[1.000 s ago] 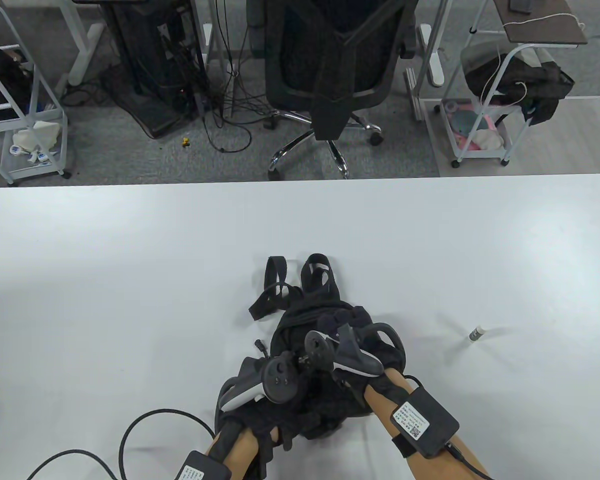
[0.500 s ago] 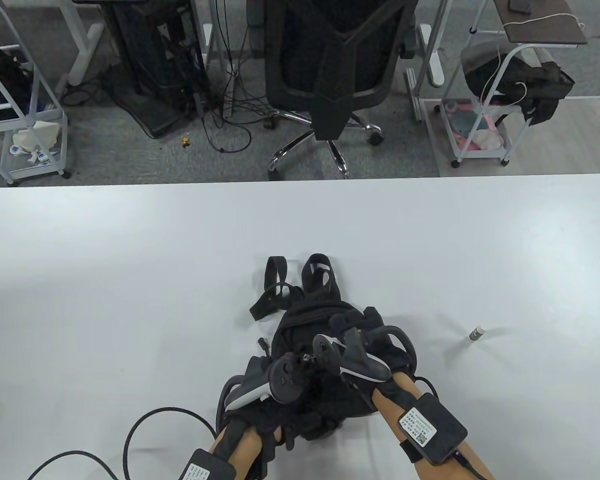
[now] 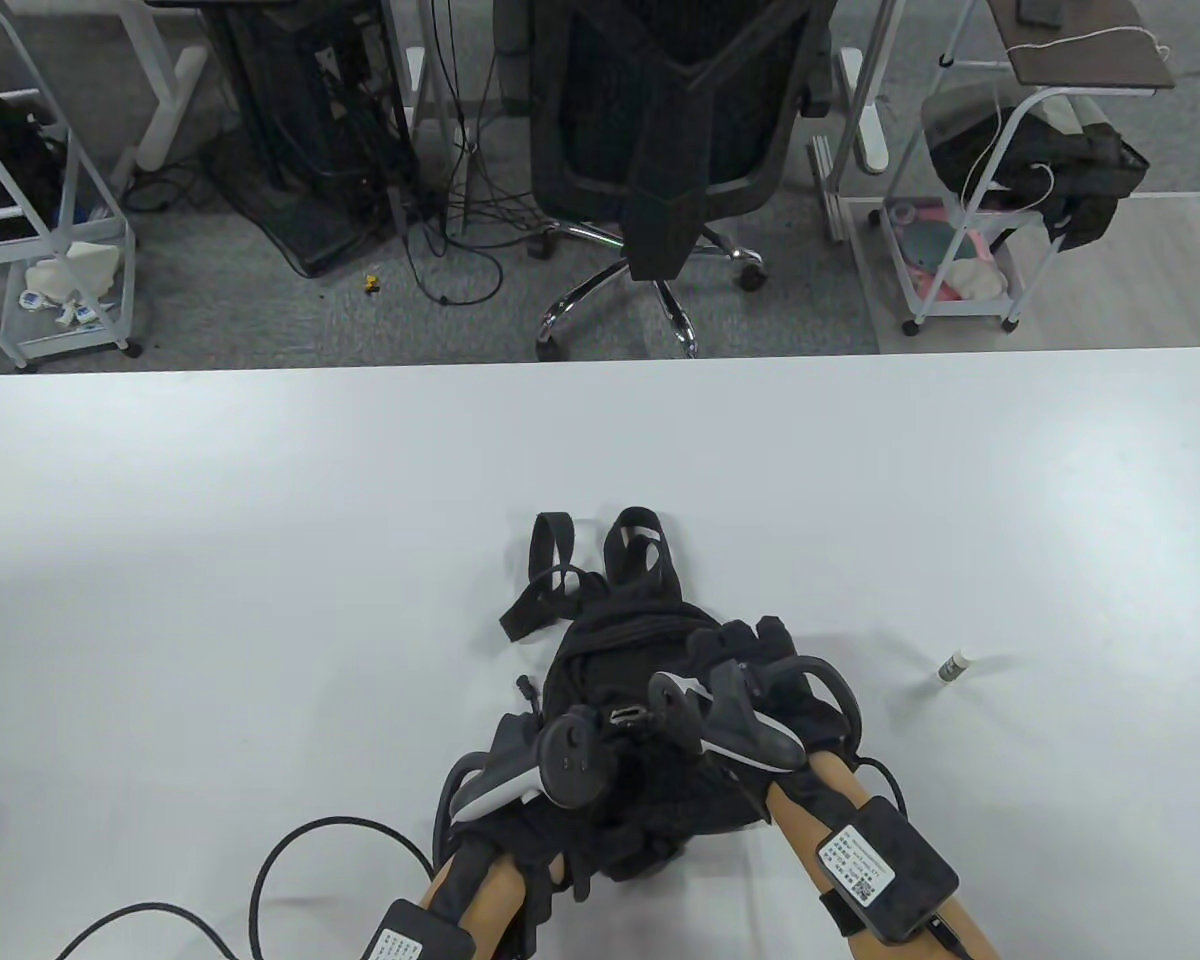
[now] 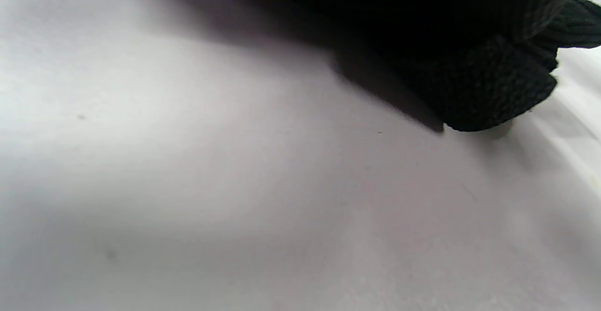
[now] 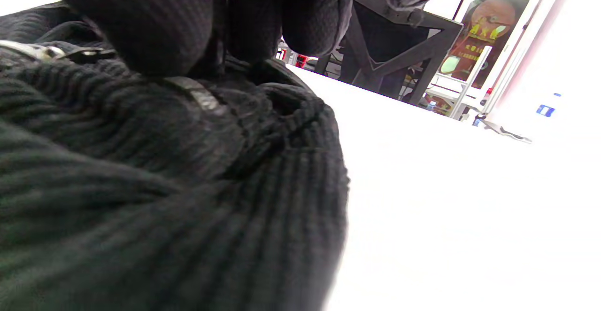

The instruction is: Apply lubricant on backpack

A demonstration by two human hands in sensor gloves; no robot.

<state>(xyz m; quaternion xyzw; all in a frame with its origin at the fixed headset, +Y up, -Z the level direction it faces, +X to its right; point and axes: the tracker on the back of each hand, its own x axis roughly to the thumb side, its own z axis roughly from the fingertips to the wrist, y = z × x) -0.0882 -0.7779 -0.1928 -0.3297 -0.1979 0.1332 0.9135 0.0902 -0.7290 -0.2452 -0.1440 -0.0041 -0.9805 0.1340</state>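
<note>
Black ribbed-fabric backpack (image 3: 615, 640) and small lubricant tube on the white table.
The backpack lies crumpled, straps toward the far edge; the small white dark-capped tube (image 3: 951, 667) lies well apart, right of it.

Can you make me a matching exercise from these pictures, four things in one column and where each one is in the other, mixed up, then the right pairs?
Things:
1. backpack
2. small tube
3. office chair
4. right hand

Places:
A. on the floor beyond the table's far edge
B. lying alone on the table, right of the bag
C. resting on the bag's right part
D. crumpled on the table's near middle, straps pointing away

Pairs: 1-D, 2-B, 3-A, 4-C
</note>
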